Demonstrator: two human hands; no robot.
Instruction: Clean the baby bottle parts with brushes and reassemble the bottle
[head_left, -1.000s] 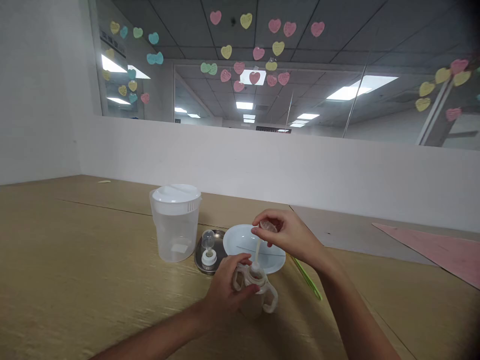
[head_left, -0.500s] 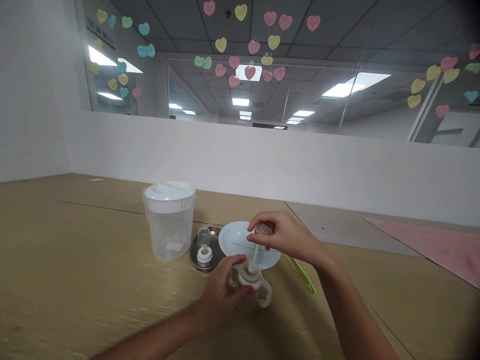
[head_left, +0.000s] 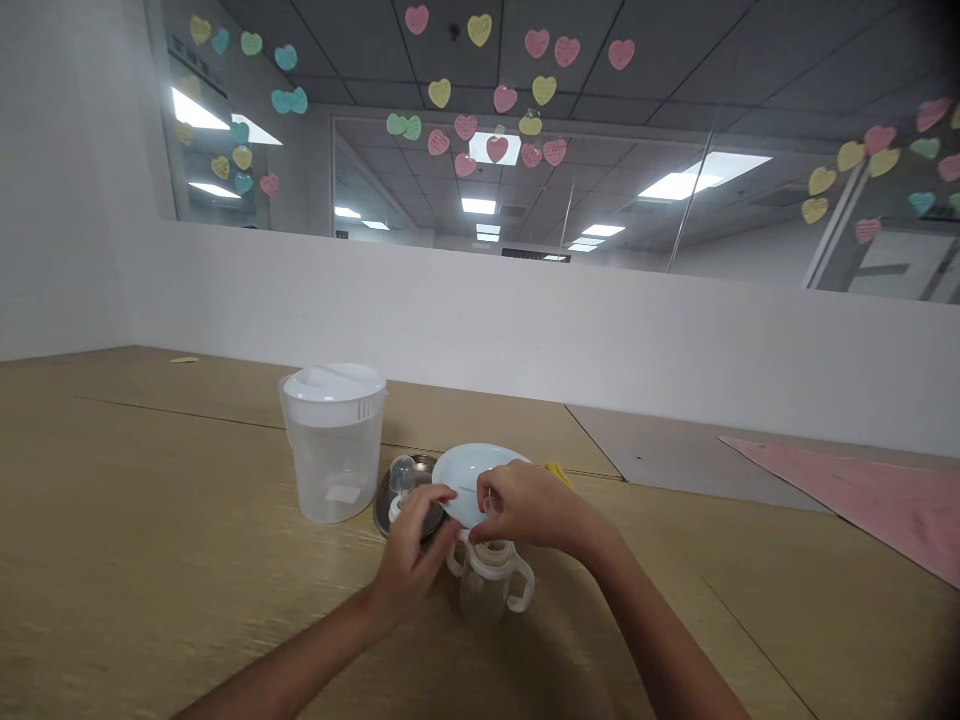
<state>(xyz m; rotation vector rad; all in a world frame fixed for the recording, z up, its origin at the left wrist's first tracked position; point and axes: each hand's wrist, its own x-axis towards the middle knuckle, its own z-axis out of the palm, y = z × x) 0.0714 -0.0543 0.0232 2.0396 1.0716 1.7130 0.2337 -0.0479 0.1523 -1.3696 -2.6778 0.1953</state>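
Observation:
A clear baby bottle (head_left: 484, 598) with white side handles stands upright on the table, its open mouth facing up. My right hand (head_left: 529, 508) pinches a small clear straw piece (head_left: 491, 503) just above that mouth. The straw below it is mostly hidden by my fingers and the bottle's neck. My left hand (head_left: 409, 555) is to the left of the bottle, thumb and fingers apart, with nothing visible between them. Behind it, a clear domed cap (head_left: 403, 474) with a white ring sits on a round steel tray (head_left: 382, 515), partly covered by my fingers.
A translucent lidded pitcher (head_left: 334, 450) stands left of the tray. Behind my hands lies a pale blue-white plate (head_left: 457, 470), and a yellow object (head_left: 558, 472) shows past my right hand. Pink sheet (head_left: 847, 495) lies at the right; a white wall (head_left: 465, 315) rises behind.
My right hand has moved down and left, bringing the straw piece to the bottle's mouth. My left hand has let go of the bottle and shifted left towards the tray.

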